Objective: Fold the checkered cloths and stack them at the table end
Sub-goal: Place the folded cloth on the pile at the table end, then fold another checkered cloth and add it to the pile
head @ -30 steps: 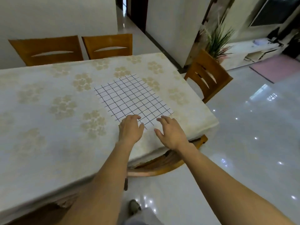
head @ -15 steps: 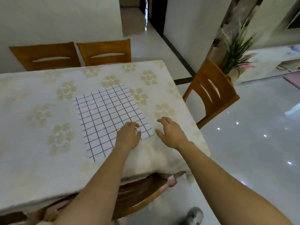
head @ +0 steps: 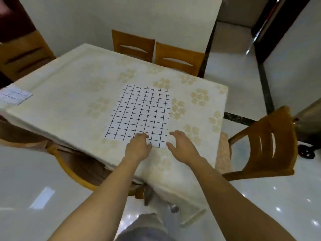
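A white cloth with a black grid [head: 140,113] lies flat on the table [head: 73,94], near its right end. My left hand [head: 138,147] rests on the cloth's near edge with its fingers curled down onto the fabric. My right hand [head: 182,145] hovers just right of the cloth's near right corner, fingers spread and relaxed, holding nothing. A second checkered cloth [head: 14,95], folded small, lies at the far left end of the table.
The table wears a cream floral cover. Wooden chairs stand around it: two at the far side [head: 156,51], one at the right [head: 265,143], one at the far left [head: 22,54], one tucked under the near edge [head: 73,164]. The floor is glossy.
The view has swung left and back, bringing the table's left end and the folded cloth into sight. Both hands stay at the cloth's near edge, the right one off the fabric.
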Motion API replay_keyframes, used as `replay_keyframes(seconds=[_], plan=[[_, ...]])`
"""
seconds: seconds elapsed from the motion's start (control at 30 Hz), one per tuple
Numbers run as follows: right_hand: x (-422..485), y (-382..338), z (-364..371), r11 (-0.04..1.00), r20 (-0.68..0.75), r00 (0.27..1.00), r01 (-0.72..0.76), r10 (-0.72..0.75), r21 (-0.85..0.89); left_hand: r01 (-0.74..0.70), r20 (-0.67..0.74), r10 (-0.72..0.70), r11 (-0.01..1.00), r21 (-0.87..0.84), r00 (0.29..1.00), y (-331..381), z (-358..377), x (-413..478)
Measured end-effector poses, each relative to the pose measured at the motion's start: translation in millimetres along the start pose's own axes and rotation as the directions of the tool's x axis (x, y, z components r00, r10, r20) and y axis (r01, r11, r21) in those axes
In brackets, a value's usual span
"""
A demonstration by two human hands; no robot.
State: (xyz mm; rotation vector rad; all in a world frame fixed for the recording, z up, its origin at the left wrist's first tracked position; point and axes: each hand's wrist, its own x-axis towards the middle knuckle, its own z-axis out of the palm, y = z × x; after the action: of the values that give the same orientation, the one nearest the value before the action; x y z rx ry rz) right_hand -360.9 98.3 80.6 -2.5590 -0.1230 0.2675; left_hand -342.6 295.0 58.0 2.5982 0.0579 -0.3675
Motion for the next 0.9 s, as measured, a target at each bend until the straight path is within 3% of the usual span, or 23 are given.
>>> replay_keyframes(seconds=[0.13, 0.43, 0.67, 0.77, 0.9], plan=[[-0.9, 10.7, 8.7, 1.0, 0.073, 0.997, 0.028, -0.029, 0.011, 0.064, -0.035, -0.067, 0.995, -0.08, 0.997, 18.8, 19.7, 12.7], [35.8, 93.6, -32.9, 0.987, 0.112, 0.989, -0.076, 0.093, -0.144, 0.05, 0.048, -0.044, 0.99, -0.13, 0.998, 67.7, 58.1, 64.3], [73.2, 83.1, 9.4, 0.986, 0.281, 0.955, 0.127, -0.092, -0.107, 0.325, 0.068, -0.32, 0.943, -0.076, 0.945, 25.1, 63.5, 89.1], [111.1, 87.3, 20.2, 0.961, 0.34, 0.928, 0.22, -0.154, -0.167, 0.459, 0.039, -0.458, 0.881, -0.112, 0.888, 20.2, 77.0, 98.7], [168.9, 97.4, 21.1, 0.905, 0.366, 0.898, 0.348, -0.246, -0.245, 0.533, -0.02, -0.542, 0.833, -0.148, 0.84, 22.2, 92.4, 113.4]])
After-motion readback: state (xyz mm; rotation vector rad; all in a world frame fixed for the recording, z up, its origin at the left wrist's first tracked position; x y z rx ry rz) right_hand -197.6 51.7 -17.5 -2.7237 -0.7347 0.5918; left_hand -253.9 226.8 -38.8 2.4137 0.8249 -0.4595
